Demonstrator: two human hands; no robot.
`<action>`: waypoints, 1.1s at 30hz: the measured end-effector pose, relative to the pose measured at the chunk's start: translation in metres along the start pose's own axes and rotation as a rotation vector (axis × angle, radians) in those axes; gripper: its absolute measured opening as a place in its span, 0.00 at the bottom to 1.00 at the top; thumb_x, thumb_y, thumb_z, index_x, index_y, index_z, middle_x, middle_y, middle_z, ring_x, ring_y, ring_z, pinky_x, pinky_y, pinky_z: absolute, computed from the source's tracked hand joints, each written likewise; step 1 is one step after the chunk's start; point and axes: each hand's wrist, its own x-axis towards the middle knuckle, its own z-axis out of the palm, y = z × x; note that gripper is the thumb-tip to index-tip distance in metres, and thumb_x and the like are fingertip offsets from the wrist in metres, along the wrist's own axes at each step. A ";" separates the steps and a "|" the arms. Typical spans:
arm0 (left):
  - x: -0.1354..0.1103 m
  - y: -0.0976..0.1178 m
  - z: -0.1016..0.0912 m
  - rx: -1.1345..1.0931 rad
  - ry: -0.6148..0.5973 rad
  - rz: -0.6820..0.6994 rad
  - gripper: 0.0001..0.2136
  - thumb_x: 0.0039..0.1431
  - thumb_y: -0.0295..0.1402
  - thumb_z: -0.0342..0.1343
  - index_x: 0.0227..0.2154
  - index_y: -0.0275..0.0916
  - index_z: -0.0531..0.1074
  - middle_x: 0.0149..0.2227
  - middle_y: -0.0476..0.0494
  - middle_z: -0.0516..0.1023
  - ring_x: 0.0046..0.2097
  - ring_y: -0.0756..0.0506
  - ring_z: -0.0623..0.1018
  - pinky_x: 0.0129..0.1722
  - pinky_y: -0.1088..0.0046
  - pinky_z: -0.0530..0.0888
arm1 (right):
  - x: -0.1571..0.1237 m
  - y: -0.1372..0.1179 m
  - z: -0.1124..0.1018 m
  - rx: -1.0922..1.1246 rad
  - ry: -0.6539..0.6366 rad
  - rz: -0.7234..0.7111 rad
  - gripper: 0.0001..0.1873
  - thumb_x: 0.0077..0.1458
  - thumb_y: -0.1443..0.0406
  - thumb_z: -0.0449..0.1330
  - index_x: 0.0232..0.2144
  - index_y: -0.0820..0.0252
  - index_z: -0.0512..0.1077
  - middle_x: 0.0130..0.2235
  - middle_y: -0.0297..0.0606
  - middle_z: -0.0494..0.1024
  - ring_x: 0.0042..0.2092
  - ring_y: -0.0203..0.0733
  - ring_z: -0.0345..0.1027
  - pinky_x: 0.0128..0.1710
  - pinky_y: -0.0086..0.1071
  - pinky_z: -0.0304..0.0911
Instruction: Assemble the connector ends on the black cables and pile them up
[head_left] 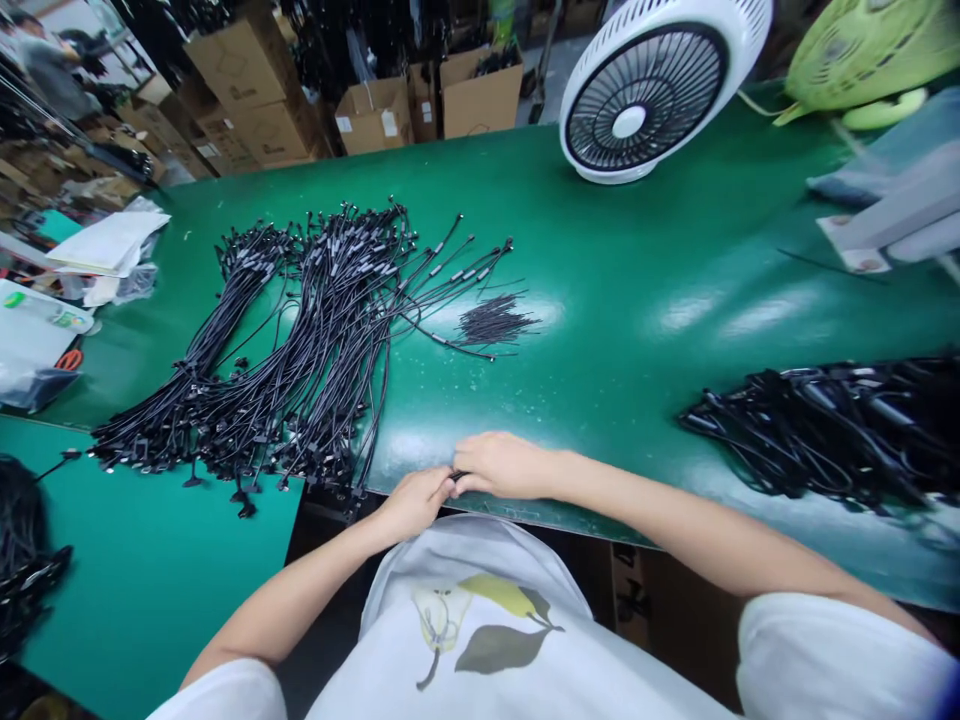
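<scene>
My left hand (412,503) and my right hand (504,465) meet at the table's near edge, both closed with fingertips pinched together. A small dark piece (457,476) shows between them; its kind is too small to make out. To the left of my hands lies a large spread of black cables (322,340) with small plugs at their ends and grey sleeves near the far ends. Beyond my hands, a small heap of short thin black strips (495,318) rests on the green table (600,370).
A white fan (630,122) stands at the table's far edge. Another pile of black cables (840,430) lies on the right. Papers and plastic bags (112,245) are at the left. Cardboard boxes (480,95) stand behind, and a person (49,70) is at the far left.
</scene>
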 end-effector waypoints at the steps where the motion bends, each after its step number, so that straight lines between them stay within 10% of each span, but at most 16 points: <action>1: 0.002 -0.003 0.002 -0.074 0.033 -0.026 0.15 0.61 0.45 0.49 0.26 0.39 0.69 0.23 0.50 0.67 0.26 0.48 0.66 0.31 0.73 0.61 | -0.002 0.017 -0.009 0.079 0.094 0.047 0.15 0.64 0.58 0.52 0.36 0.60 0.74 0.36 0.38 0.75 0.37 0.38 0.67 0.37 0.30 0.60; 6: 0.011 -0.010 -0.001 -0.607 0.263 -0.088 0.20 0.56 0.52 0.53 0.25 0.38 0.63 0.21 0.54 0.60 0.24 0.52 0.62 0.27 0.74 0.62 | -0.005 0.128 -0.050 0.003 0.647 0.615 0.13 0.64 0.63 0.51 0.39 0.64 0.74 0.41 0.44 0.74 0.44 0.39 0.66 0.48 0.37 0.61; 14: 0.006 -0.001 -0.008 -0.821 0.318 -0.086 0.19 0.54 0.49 0.58 0.27 0.36 0.63 0.22 0.54 0.61 0.23 0.55 0.61 0.25 0.76 0.58 | 0.001 0.177 -0.045 -0.129 0.599 0.708 0.15 0.63 0.58 0.55 0.47 0.61 0.70 0.49 0.41 0.72 0.47 0.41 0.68 0.47 0.42 0.67; 21: 0.016 0.008 0.001 -0.938 0.248 -0.063 0.20 0.50 0.49 0.62 0.28 0.34 0.65 0.20 0.56 0.57 0.21 0.57 0.57 0.21 0.78 0.55 | -0.018 0.143 -0.053 -0.196 0.738 0.800 0.12 0.62 0.65 0.52 0.34 0.64 0.74 0.37 0.43 0.72 0.40 0.40 0.65 0.43 0.36 0.60; 28: 0.025 0.024 0.011 -1.044 0.197 0.059 0.23 0.54 0.45 0.60 0.48 0.37 0.64 0.21 0.58 0.58 0.21 0.55 0.57 0.23 0.78 0.55 | -0.003 0.008 -0.006 0.316 0.542 0.437 0.11 0.61 0.63 0.53 0.35 0.58 0.76 0.33 0.36 0.74 0.35 0.38 0.67 0.37 0.31 0.61; 33: 0.027 0.013 0.011 -0.650 0.337 0.102 0.13 0.60 0.41 0.52 0.39 0.36 0.70 0.22 0.53 0.63 0.23 0.53 0.60 0.25 0.75 0.57 | 0.003 -0.041 0.007 -0.173 0.473 0.292 0.16 0.65 0.66 0.47 0.36 0.62 0.74 0.33 0.42 0.74 0.34 0.41 0.64 0.36 0.35 0.57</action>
